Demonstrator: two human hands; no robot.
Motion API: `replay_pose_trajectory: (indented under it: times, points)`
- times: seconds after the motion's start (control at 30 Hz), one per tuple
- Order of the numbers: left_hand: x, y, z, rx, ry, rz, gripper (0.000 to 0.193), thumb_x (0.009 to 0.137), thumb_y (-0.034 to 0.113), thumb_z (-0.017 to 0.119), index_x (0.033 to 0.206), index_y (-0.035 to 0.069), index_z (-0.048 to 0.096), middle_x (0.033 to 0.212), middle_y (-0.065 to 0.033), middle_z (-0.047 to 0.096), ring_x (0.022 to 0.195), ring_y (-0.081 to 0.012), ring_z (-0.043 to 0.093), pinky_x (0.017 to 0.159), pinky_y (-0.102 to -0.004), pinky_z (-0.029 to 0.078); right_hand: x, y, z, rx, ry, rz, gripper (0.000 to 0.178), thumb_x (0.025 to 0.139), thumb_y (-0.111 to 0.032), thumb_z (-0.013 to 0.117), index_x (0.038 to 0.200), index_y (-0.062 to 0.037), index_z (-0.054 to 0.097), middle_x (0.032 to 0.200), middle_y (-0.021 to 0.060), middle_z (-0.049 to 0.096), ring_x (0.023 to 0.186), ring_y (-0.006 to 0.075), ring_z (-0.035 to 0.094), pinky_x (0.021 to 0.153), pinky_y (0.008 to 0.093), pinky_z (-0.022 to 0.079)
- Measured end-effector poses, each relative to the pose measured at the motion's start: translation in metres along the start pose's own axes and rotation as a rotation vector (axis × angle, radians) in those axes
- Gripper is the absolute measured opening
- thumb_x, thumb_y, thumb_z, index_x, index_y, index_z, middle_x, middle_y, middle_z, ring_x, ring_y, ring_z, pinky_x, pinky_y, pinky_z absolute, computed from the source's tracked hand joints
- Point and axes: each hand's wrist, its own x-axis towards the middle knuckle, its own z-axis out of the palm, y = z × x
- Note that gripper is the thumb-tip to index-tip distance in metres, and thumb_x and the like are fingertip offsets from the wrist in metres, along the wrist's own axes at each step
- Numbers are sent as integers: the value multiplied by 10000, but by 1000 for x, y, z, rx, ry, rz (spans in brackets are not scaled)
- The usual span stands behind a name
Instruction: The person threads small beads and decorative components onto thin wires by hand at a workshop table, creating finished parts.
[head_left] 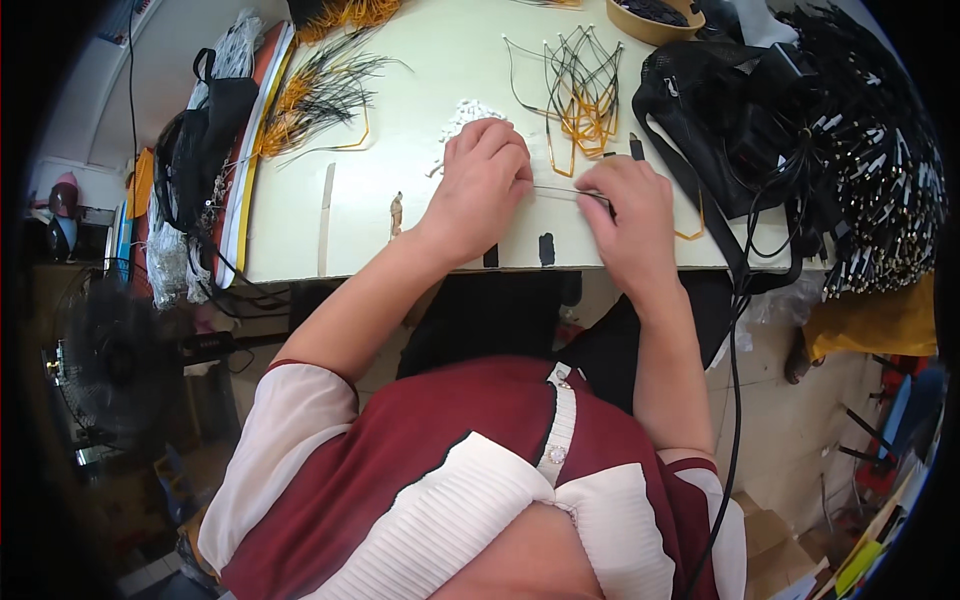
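A thin wire [560,189] runs between my two hands just above the table. My right hand [635,215] is closed, pinching the wire between thumb and forefinger. At the wire's other end, my left hand [478,185] has its fingers curled together, and what they grip is hidden. Small white pieces, like connector housings [470,112], lie in a pile just beyond the left hand. Ahead of the right hand is a loose bunch of black and yellow wires [585,105] with small white ends. One yellow-ended wire [692,235] lies to its right.
More black and yellow wires [310,100] spread at the table's [400,95] left. A black bag [690,120] and a large heap of black cables [870,170] fill the right side. At the back right sits a round tan bowl [655,22]. A fan [115,350] stands low left.
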Motion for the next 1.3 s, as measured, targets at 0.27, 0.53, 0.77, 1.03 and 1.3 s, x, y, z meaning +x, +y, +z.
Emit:
replay_pose_trajectory:
  times: [0.27,0.53,0.77,1.03,1.3]
  points:
    - [-8,2,-6,-189,199,-27,181,785,4,695,939,61,621,1111,-81,579,1197,-329,474,1007,-439,392,14,-15,28,406,-53,202,78,855,-98,679,860,-21,669,797,85,644,756,232,582,745,340,441]
    - [-13,6,-11,-209,182,-39,115,741,27,734,822,77,669,1116,-77,603,1193,-342,479,997,-431,407,13,-22,24,312,0,59,83,844,-89,682,835,-7,673,740,80,642,634,214,558,733,333,449]
    - [1,-6,-30,47,244,152,196,691,24,759,871,95,729,1093,-61,645,1163,-320,524,983,-431,436,9,-19,16,494,-131,345,86,821,-77,703,814,1,668,704,61,644,657,168,571,744,298,458]
    - [59,-70,-25,146,-13,-19,126,759,52,729,879,88,723,1036,-65,647,1147,-315,513,1001,-420,424,10,-21,15,377,-79,244,83,839,-97,697,795,-41,653,720,19,634,719,167,592,946,341,417]
    - [62,-52,-31,84,-30,9,93,769,44,717,855,54,682,982,-45,660,1060,-256,575,903,-364,478,7,-20,13,414,-77,253,73,843,-124,696,821,-75,647,758,-4,641,761,151,605,1104,406,297]
